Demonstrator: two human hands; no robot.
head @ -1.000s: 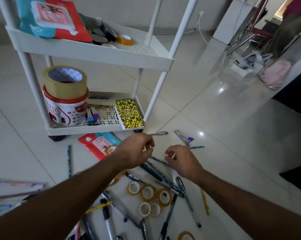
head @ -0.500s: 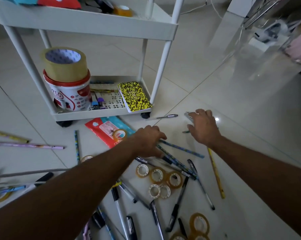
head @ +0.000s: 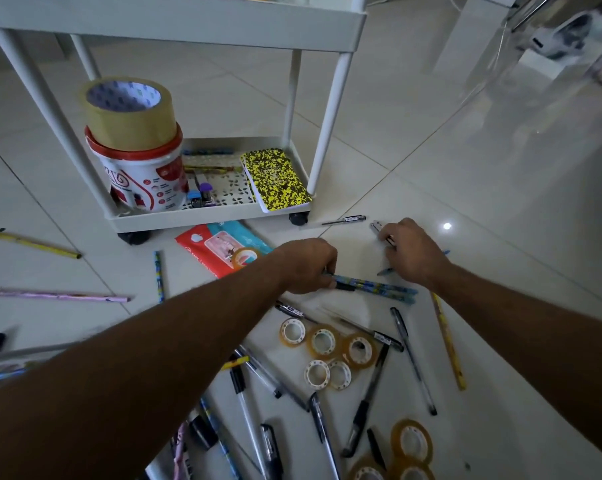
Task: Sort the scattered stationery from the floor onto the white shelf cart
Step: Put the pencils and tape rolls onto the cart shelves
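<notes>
Pencils (head: pixel 375 287) — blue-patterned, slender — gripped by left hand (head: pixel 308 265).

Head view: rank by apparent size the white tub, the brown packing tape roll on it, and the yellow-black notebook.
1. White tub
2. Brown packing tape roll
3. Yellow-black notebook

The tape roll and notebook look close in size, so their order is unsure.

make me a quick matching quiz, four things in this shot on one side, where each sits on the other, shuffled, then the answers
1. brown tape roll
2. yellow-black notebook
3. blue patterned pencils
4. red-teal packet

A. gripped by the left hand
B. floor, just in front of the cart
C. on top of the white bucket
D. bottom shelf, right end

Pairs: 1-C, 2-D, 3-A, 4-B
</notes>
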